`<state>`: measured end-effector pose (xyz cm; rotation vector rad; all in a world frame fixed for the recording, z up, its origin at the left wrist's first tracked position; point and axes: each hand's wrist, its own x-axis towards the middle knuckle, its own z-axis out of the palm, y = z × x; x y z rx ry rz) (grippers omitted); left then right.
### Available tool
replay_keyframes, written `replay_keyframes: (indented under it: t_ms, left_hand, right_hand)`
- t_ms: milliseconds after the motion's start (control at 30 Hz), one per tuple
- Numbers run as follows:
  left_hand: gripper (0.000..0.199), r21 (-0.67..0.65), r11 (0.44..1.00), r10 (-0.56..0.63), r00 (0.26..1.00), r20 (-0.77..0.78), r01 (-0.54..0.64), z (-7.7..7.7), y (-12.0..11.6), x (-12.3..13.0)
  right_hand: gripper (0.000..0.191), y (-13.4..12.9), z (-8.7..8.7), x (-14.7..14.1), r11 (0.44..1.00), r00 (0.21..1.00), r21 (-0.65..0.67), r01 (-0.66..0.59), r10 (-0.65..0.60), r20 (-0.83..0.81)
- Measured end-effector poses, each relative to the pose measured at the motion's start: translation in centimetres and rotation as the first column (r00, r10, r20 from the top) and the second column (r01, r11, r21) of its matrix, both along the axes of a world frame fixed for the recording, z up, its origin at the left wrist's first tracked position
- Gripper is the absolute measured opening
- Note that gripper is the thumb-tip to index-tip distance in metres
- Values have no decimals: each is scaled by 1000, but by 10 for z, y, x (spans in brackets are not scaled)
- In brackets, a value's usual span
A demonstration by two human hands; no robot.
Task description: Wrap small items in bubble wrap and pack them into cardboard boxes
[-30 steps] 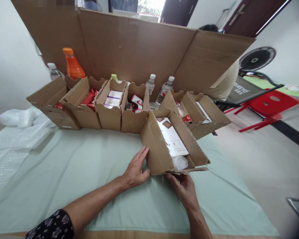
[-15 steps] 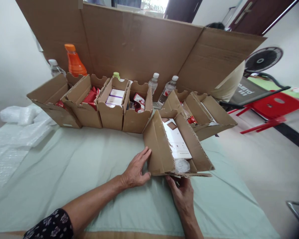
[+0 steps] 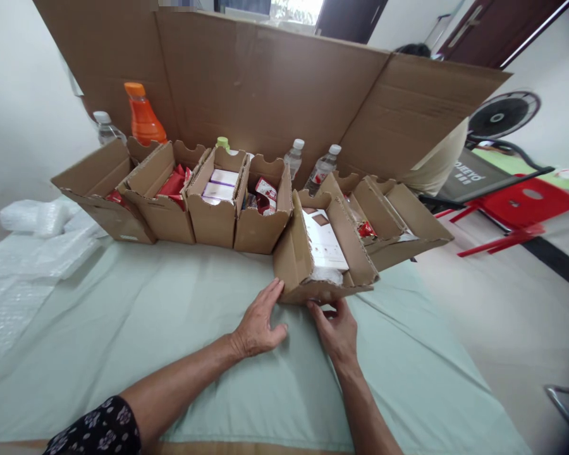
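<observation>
Left hand (image 3: 262,321) spread, empty, beside cardboard box (image 3: 353,246) | right hand (image 3: 334,325) at its near edge, can't tell grip | maybe lining up box | likely needs soft push

A homelike room around you, brown door (image 3: 490,38), black fan (image 3: 507,114) and red plastic stool (image 3: 507,203) beyond your tabletop's (image 3: 246,448) far right corner, pale green cloth (image 3: 180,309) before you
</observation>
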<state>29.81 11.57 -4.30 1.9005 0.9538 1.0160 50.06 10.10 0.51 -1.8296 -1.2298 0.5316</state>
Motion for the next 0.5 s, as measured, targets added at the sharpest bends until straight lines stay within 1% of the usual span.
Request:
replay_keyframes:
  t_ms: [100,233,300,333,400,500]
  left_hand:
    - [95,-16,1000,14,1000,-9,-15,2,1,0]
    - [94,-33,999,6,1000,-13,-6,3,1,0]
    - [92,-39,999,5,1000,-18,-6,2,1,1]
    - [91,-42,999,8,1000,-20,-9,2,1,1]
    - [90,-47,999,17,1000,-21,-18,1,1,1]
    - [87,-43,999,20,1000,-15,-21,1,1,2]
  right_hand:
    - [57,26,-5,2,999,996,30,-16,13,83]
    - [50,66,-11,6,998,988,70,7,-18,154]
    - [47,80,-13,7,996,984,81,32,-46,172]
    - [46,83,-14,7,996,983,86,39,-54,175]
    - [44,81,-15,7,995,982,94,44,-60,178]
    - [41,64,-16,2,992,981,112,51,-70,181]
